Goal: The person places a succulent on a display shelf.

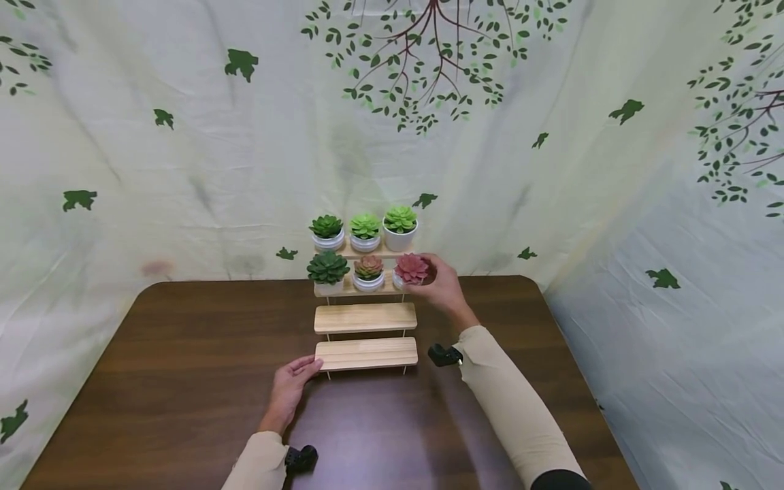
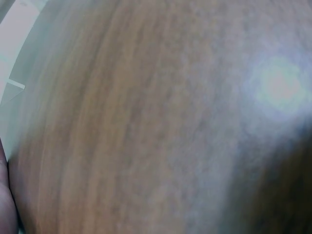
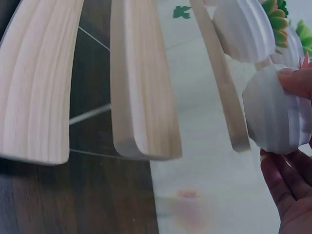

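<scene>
A tiered wooden stand (image 1: pixel 366 318) with wire legs holds small potted artificial-looking succulents on its upper two shelves. My right hand (image 1: pixel 442 284) grips the white pot of a pink succulent (image 1: pixel 412 269) at the right end of the second shelf from the top. In the right wrist view, thumb and fingers lie around that white pot (image 3: pixel 273 109), right at the shelf edge. My left hand (image 1: pixel 290 388) pinches the left end of the stand's lowest shelf; only a sliver of that hand (image 2: pixel 6 204) shows in the left wrist view.
Beside the pink one sit a reddish-brown succulent (image 1: pixel 369 267) and a dark green succulent (image 1: pixel 327 268). Three green succulents, one of them a bright green succulent (image 1: pixel 401 219), line the top shelf. The brown table (image 1: pixel 202 347) meets a leaf-printed cloth (image 1: pixel 184 156) behind.
</scene>
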Available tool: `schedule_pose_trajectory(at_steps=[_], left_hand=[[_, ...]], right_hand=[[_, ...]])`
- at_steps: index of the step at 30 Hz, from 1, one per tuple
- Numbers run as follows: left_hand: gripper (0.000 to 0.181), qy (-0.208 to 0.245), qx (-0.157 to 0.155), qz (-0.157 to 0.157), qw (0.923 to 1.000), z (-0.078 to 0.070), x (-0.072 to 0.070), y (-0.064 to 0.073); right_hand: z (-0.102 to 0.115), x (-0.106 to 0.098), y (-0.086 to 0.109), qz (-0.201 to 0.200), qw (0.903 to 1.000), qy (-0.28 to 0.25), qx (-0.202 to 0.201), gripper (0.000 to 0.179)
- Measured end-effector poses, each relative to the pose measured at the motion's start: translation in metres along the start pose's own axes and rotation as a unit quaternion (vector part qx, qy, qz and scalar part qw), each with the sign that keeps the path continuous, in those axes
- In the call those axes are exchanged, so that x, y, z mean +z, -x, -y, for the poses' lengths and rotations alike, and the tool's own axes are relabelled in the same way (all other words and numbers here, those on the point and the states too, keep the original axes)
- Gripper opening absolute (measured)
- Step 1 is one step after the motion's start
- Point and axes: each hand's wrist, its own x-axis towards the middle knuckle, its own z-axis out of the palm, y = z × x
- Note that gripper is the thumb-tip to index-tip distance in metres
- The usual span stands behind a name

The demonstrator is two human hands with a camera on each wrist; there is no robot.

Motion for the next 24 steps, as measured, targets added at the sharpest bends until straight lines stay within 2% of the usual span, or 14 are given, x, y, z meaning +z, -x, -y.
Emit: schedule_pose_trajectory(at_steps=[9, 18, 24], left_hand=[[0.043, -0.010, -0.002, 0.002, 0.9999, 0.001, 0.003, -0.001], [0.045, -0.021, -0.004, 0.000, 0.9998, 0.000, 0.006, -0.001], [0.046, -0.025, -0.007, -0.003, 0.9997, 0.002, 0.008, -0.002]], right_hand=[[0.002, 0.010, 0.001, -0.012, 0.9995, 0.028, -0.003, 0.068], [-0.004, 0.012, 0.005, -0.016, 0.9997, -0.017, -0.002, 0.077], [-0.009, 0.008, 0.012, 0.002, 0.9994, -0.034, 0.008, 0.084]])
